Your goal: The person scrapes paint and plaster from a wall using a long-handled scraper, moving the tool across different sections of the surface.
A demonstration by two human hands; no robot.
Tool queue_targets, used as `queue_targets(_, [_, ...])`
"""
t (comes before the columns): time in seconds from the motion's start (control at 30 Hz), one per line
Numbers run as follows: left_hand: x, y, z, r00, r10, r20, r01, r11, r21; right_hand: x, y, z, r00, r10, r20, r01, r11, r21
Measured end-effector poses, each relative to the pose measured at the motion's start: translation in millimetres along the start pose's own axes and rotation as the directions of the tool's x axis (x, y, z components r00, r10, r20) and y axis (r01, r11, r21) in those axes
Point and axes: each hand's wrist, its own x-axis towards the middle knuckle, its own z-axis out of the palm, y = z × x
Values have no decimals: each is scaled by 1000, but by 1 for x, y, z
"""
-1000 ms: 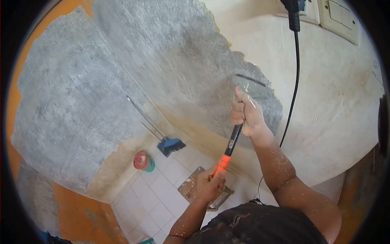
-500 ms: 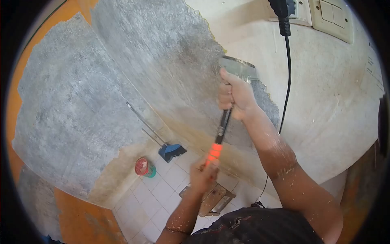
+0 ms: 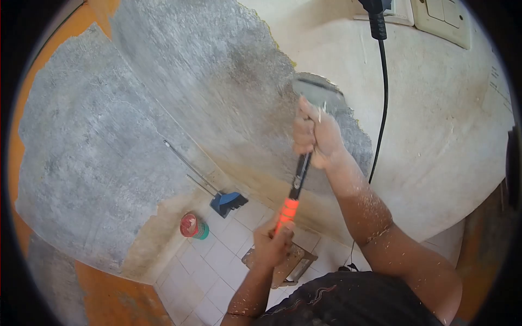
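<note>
A long-handled scraper (image 3: 298,176) with a black shaft and an orange grip slants up to the wall. My left hand (image 3: 273,242) is wrapped round the orange grip at its lower end. Higher up, my right hand (image 3: 319,130) grips the shaft just under the wide blade (image 3: 318,93). The blade is slightly blurred and lies at the ragged edge between bare grey plaster (image 3: 239,70) and the pale painted wall (image 3: 424,125). Pale flakes show beside the blade and on my forearms.
A black plug and cable (image 3: 385,98) hang from a socket beside a switch plate (image 3: 443,19). Below are a blue broom and dustpan (image 3: 227,202), a red and green basket (image 3: 194,226), and a wooden stool (image 3: 293,265) on the tiled floor (image 3: 206,271).
The blade and both hands have shifted slightly downward in view. More grey plaster shows at the paint edge above the blade. Both hands keep their grip.
</note>
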Motion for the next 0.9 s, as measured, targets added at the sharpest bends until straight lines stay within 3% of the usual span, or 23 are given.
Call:
queue_targets(0.07, [-17,-29,9,999,-36,-17,36,999,39,-22,16,-30,998,33,-58,-33,999,-2])
queue_targets(0.13, [-23,-52,15,991,-125,49,130,987,-97,-23,15,-49,993,54,-107,-56,998,-8])
queue_targets(0.2, [-16,-49,12,987,-158,25,159,987,-36,-18,9,-59,973,177,151,-186,981,48])
queue_targets(0.23, [-3,-34,6,998,-62,21,61,998,7,-14,-4,-28,993,110,49,-110,994,3])
queue_targets(0.27, [6,-24,1,999,42,22,-43,998,55,-8,-6,-16,992,117,43,-117,993,6])
queue_targets(0.37, [2,6,2,1000,-27,-5,27,1000,6,-2,-5,-7,990,5,140,-2,1000,-23])
queue_targets(0.43, [-14,-30,8,999,-37,-36,41,993,115,-17,5,-24,999,23,-30,-23,1000,14])
queue_targets(0.5, [-21,-59,18,998,-33,-60,45,975,220,-41,9,-43,998,55,-34,-57,997,-49])
queue_targets(0.6, [-17,-65,27,999,-15,-51,20,995,100,-34,0,-42,991,132,-37,-135,985,-104])
queue_targets(0.67, [3,-32,12,998,61,-3,-60,993,97,-15,-9,-20,993,104,59,-102,994,-40])
queue_targets(0.73, [4,-10,9,999,32,-4,-32,998,48,-12,-9,-10,997,68,49,-66,997,-38])
queue_targets(0.87, [-19,-42,26,1000,2,-28,0,999,53,-36,8,-38,995,79,-54,-80,996,-27])
queue_targets(0.9, [-24,-52,31,998,-63,23,64,997,-43,-40,10,-47,989,98,-106,-104,994,-46])
